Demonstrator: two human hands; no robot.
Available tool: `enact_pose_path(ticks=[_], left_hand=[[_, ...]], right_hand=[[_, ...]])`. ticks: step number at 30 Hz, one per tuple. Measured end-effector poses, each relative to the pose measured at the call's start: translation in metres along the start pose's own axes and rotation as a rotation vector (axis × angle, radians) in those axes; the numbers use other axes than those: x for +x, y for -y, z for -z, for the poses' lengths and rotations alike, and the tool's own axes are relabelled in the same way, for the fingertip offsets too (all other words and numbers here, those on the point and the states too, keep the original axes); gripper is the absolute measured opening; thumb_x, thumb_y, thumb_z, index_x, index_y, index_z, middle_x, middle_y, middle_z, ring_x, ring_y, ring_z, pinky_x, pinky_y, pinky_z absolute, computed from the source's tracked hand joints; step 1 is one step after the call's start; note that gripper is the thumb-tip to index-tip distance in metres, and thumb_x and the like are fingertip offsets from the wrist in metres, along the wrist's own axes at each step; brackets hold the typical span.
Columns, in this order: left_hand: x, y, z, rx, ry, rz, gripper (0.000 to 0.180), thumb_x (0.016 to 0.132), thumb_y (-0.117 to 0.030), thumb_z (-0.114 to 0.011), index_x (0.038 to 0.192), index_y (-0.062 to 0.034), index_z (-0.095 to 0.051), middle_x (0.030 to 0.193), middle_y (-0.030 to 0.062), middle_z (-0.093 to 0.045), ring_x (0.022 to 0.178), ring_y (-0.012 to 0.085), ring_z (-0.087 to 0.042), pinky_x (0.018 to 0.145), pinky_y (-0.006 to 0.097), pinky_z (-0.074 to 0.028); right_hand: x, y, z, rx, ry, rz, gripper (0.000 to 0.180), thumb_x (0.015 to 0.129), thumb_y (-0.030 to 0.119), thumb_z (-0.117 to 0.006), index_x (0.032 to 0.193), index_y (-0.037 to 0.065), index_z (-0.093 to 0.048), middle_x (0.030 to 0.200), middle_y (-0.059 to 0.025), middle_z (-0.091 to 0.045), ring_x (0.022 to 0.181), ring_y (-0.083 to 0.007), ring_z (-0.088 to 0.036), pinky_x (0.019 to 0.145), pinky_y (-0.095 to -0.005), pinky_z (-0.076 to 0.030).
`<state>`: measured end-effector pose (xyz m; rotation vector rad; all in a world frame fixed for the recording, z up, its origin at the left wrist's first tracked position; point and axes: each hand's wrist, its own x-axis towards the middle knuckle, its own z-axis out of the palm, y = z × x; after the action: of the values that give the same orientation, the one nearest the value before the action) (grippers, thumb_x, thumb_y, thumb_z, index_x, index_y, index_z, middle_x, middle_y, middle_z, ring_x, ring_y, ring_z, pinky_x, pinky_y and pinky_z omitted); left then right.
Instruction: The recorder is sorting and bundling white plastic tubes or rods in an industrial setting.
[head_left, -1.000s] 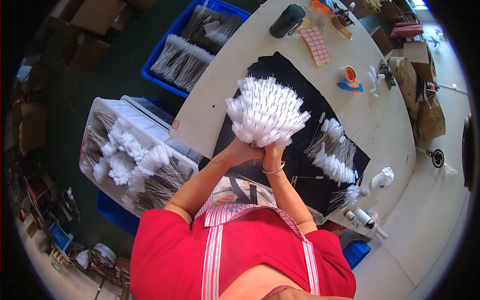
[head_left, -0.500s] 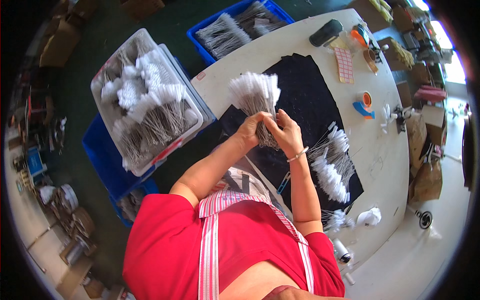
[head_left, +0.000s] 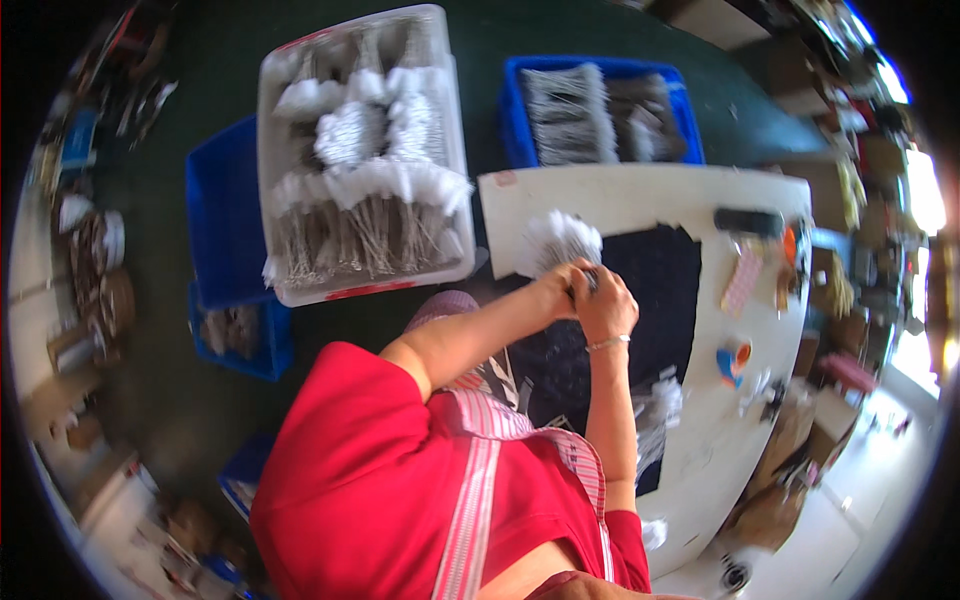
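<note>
Both hands are closed around a bundle of thin wire-stemmed brushes [head_left: 562, 240] with white bristle heads, held over the table's left part. The heads fan out beyond my fingers, while the wire ends are mostly hidden in my grip. My left hand [head_left: 560, 290] wraps the bundle from the left. On its right side, my right hand [head_left: 606, 308], with a bracelet at the wrist, grips it too. Beneath them a dark cloth [head_left: 655, 290] covers part of the white table [head_left: 715, 410]. More loose brushes [head_left: 658, 405] lie on the cloth beside my right forearm.
To the left, a whitish bin [head_left: 375, 288] holds brush bundles in rows. A blue crate [head_left: 512, 115] with more bundles sits beyond the table; other blue crates [head_left: 222, 215] stand at the left. Tape rolls [head_left: 735, 358] and a dark cylinder [head_left: 748, 222] rest at the table's right.
My view has swung toward the left, bringing the whitish bin nearer the middle. My hands still hold the brush bundle, now gripped more tightly together and turned slightly.
</note>
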<state>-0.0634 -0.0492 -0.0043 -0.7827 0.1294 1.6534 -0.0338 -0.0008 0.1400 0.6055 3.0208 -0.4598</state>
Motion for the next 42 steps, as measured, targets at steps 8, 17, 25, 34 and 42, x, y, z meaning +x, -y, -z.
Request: enact_pose_path(ticks=[8,17,25,34,42], left_hand=[[0.009,-0.039,-0.021,-0.237,-0.093,0.104,0.026,0.076,-0.035,-0.06,0.084,-0.0107,-0.058,0.086,0.0079,-0.063,0.086,0.0244,-0.059,0.083,0.046,-0.043],[0.006,-0.05,-0.045,-0.416,-0.157,0.173,0.041,0.075,-0.043,-0.061,0.098,-0.011,-0.053,0.097,0.006,-0.058,0.09,0.026,-0.056,0.081,0.048,-0.044],[-0.024,-0.007,-0.043,-0.085,0.079,-0.149,0.016,0.07,-0.021,-0.055,0.071,-0.0059,-0.06,0.073,0.014,-0.062,0.073,0.0309,-0.061,0.07,0.048,-0.049],[-0.042,0.056,-0.025,0.501,-0.069,-1.217,0.057,0.07,-0.033,-0.066,0.111,0.0005,-0.044,0.112,0.018,-0.051,0.104,0.0315,-0.049,0.093,0.046,-0.038],[-0.151,0.096,-0.008,1.037,-0.388,-1.417,0.08,0.065,-0.032,-0.073,0.12,0.0065,-0.03,0.111,0.0263,-0.047,0.101,0.0362,-0.05,0.089,0.041,-0.04]], right_hand=[[0.08,0.004,-0.015,-0.099,0.374,-0.014,0.038,0.081,0.043,-0.048,0.087,0.011,-0.068,0.076,-0.0193,-0.063,0.077,-0.0373,-0.061,0.07,-0.0448,-0.049],[0.106,0.003,-0.014,-0.164,0.459,-0.007,0.039,0.081,0.042,-0.048,0.084,0.009,-0.068,0.076,-0.0174,-0.064,0.075,-0.0355,-0.062,0.069,-0.0424,-0.049],[0.045,-0.005,-0.012,-0.136,0.341,0.094,0.036,0.084,0.04,-0.048,0.095,0.011,-0.066,0.084,-0.0174,-0.064,0.078,-0.0369,-0.061,0.069,-0.0447,-0.049],[-0.056,-0.036,0.036,0.76,0.022,-0.048,0.054,0.083,0.038,-0.06,0.115,-0.006,-0.053,0.109,-0.0172,-0.059,0.096,-0.0238,-0.056,0.085,-0.0351,-0.044],[-0.094,0.038,0.018,1.147,0.177,0.015,0.035,0.071,0.004,-0.068,0.101,-0.006,-0.055,0.092,-0.0076,-0.058,0.079,-0.0136,-0.053,0.069,-0.0262,-0.045]])
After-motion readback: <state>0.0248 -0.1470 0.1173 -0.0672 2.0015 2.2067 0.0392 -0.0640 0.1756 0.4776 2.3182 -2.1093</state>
